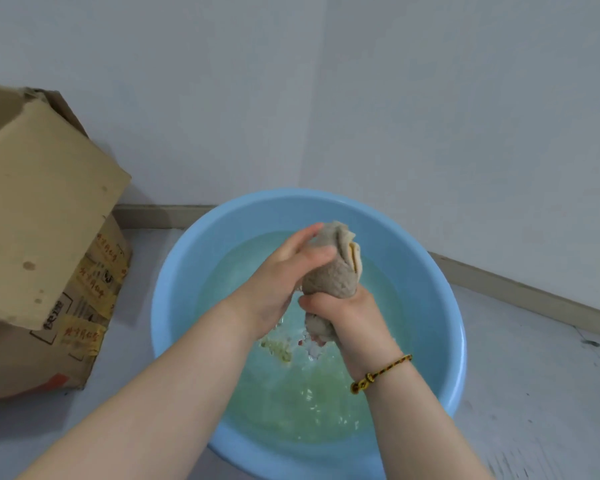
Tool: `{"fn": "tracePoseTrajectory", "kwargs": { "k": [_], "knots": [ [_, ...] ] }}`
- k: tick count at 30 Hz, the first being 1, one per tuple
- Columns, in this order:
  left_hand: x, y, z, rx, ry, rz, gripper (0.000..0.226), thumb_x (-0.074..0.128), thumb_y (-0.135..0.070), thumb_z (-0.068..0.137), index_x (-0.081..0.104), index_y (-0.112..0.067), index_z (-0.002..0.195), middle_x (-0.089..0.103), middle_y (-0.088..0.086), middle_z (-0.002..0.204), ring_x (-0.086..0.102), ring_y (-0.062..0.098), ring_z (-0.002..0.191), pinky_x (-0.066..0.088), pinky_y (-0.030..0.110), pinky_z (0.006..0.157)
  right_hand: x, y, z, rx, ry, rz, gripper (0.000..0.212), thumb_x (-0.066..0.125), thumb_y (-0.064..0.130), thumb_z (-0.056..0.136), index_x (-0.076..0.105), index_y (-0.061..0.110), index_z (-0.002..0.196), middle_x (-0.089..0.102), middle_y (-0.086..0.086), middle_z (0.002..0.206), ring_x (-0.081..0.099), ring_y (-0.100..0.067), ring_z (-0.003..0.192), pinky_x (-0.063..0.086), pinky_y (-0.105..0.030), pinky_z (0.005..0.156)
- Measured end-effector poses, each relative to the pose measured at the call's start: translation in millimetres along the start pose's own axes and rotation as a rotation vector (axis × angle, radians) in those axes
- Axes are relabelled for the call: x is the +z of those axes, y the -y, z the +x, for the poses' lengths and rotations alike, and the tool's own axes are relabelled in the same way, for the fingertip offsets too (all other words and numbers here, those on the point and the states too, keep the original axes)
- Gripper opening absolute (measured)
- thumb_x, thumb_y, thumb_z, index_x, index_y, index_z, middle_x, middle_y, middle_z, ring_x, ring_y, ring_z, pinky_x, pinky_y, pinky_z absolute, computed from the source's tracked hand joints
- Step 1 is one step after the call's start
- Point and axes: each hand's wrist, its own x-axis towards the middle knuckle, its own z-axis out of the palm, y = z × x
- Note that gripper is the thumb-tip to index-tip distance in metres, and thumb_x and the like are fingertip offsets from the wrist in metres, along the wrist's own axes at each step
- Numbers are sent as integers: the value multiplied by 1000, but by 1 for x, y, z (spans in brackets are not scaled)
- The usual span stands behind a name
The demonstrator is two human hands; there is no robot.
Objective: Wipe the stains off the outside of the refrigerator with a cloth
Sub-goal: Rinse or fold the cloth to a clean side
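Both of your hands are on the cloth [329, 275], and it sits right over the middle of the blue basin [174, 306], clear of the water. Your left hand [284, 271] wraps the upper part, fingers curled round it and the thumb lying across the front, with the loose folded end of the cloth fanning out above your grip. Your right hand [347, 317] is clenched round the lower part, just beneath the left, and a short grey tail of cloth pokes out under that fist. The cloth is bunched into a thick roll between the two grips, standing nearly upright. Under your hands the water [326, 410] is pale green and ruffled, with broken glints on its surface; some small coloured marks show below the fists, too blurred to tell what they are. A braided bracelet [381, 372] with yellow beads rings your right wrist. The basin stands on the grey floor [534, 375], close to the corner where the two walls meet, with the skirting board [160, 216] just behind its far rim. At the floor's left edge a cardboard box [39, 216] stands near the basin, one flap open and tilted toward you, yellow tape on its side.
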Motion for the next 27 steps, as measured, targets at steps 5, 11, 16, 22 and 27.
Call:
{"fn": "tracePoseTrajectory", "kwargs": {
  "k": [5,11,16,22,27],
  "knots": [
    [12,-68,-19,-221,1,-11,37,55,-50,70,63,-26,97,66,-13,100,57,8,96,35,32,98,-11,84,-8,-1,144,15,26,62,14,60,58,13,85,60,5,63,57,-9,57,43,-21,47],
    [51,-199,-38,-172,-59,-25,27,54,-40,78,65,-21,94,68,-3,97,57,15,100,34,39,103,5,206,-44,-50,125,-43,23,67,0,77,54,12,90,57,17,50,52,6,49,41,-10,47],
    [77,-303,-66,-50,-185,-98,29,74,-14,57,63,-9,82,69,0,73,59,21,80,44,35,83,6,307,-101,-9,90,83,28,58,32,74,62,24,100,72,7,91,67,-6,86,54,-26,80],
    [133,-431,-102,8,-78,-27,21,69,0,63,53,-9,74,60,1,68,54,22,74,44,38,78,-2,441,-190,-176,-230,26,10,61,16,86,62,10,94,68,4,84,63,1,78,52,-15,73],
    [183,-486,-138,10,101,-103,33,72,-4,62,53,-11,87,67,-1,71,65,11,66,54,25,58,-1,490,-262,-325,-476,-111,19,64,13,83,52,8,70,53,1,64,51,-16,67,45,-26,66]
  ]
}}
